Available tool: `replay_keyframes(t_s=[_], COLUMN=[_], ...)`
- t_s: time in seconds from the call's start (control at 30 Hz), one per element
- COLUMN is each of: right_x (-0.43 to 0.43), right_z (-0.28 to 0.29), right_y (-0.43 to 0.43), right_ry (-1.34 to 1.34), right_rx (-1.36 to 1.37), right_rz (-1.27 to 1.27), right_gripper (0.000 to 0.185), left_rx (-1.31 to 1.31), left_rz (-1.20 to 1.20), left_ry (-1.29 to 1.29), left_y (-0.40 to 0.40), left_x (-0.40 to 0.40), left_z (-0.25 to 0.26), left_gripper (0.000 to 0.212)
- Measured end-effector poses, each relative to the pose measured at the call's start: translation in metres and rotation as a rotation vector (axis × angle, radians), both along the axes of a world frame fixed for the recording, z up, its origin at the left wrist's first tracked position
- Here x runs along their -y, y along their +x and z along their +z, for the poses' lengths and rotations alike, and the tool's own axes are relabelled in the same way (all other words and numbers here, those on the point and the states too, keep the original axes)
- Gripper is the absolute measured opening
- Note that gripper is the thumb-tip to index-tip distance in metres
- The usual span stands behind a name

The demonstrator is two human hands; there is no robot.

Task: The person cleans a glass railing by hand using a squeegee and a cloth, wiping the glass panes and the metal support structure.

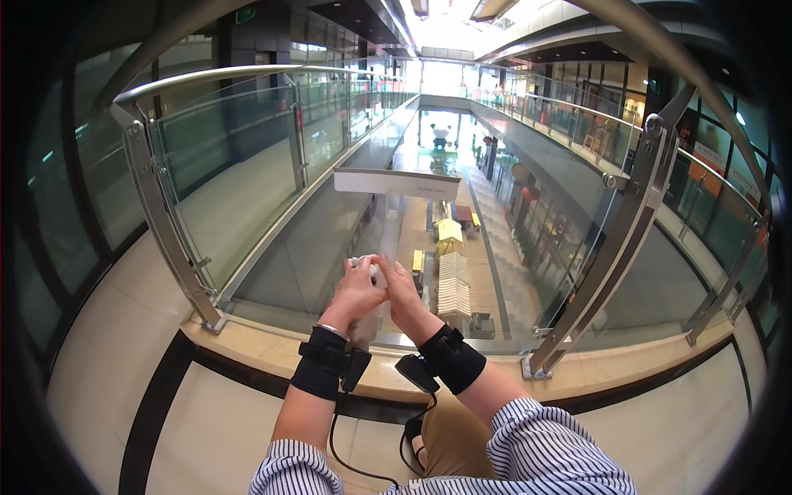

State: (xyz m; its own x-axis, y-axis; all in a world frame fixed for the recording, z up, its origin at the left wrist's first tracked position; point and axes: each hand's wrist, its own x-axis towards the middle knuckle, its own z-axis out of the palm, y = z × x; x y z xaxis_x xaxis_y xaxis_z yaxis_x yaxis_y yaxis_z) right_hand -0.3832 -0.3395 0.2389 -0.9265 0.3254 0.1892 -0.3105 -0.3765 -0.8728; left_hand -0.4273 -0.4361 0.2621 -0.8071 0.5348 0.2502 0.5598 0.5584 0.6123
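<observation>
My left hand (pixel 356 293) and my right hand (pixel 402 294) meet in front of the glass railing panel (pixel 309 260), at the middle of the view. Between the fingers of my left hand sits a small white object (pixel 370 266), mostly covered; what it is I cannot tell. The fingertips of my right hand touch it or the left fingers. Each wrist wears a black strap with a small black device and a cable. Beyond the hands, a white sign (pixel 396 184) with small writing is at the glass.
A steel handrail (pixel 247 73) tops the railing, and steel posts (pixel 609 247) stand left and right. A stone ledge (pixel 445 365) runs along its foot. Behind the glass the atrium drops to a lower floor with striped-roof stalls (pixel 453 284).
</observation>
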Motion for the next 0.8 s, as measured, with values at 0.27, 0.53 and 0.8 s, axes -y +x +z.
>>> replay_keyframes(t_s=[0.27,0.53,0.8], right_x=[-0.014,-0.007,-0.042], right_z=[-0.028,-0.028,-0.031], right_y=[0.004,0.030,0.040], right_ry=[-0.077,-0.543,-0.223], right_rx=[-0.034,0.018,0.103], right_rz=[0.167,0.399,0.110], right_gripper=[0.046,0.054,0.030], left_rx=[-0.101,-0.024,0.039], left_rz=[0.149,-0.081,-0.121], left_ry=[-0.232,0.365,0.533], left_y=[0.039,0.010,-0.005], left_x=[-0.017,-0.034,-0.059], left_z=[0.009,0.006,0.047], left_gripper=[0.054,0.036,0.024])
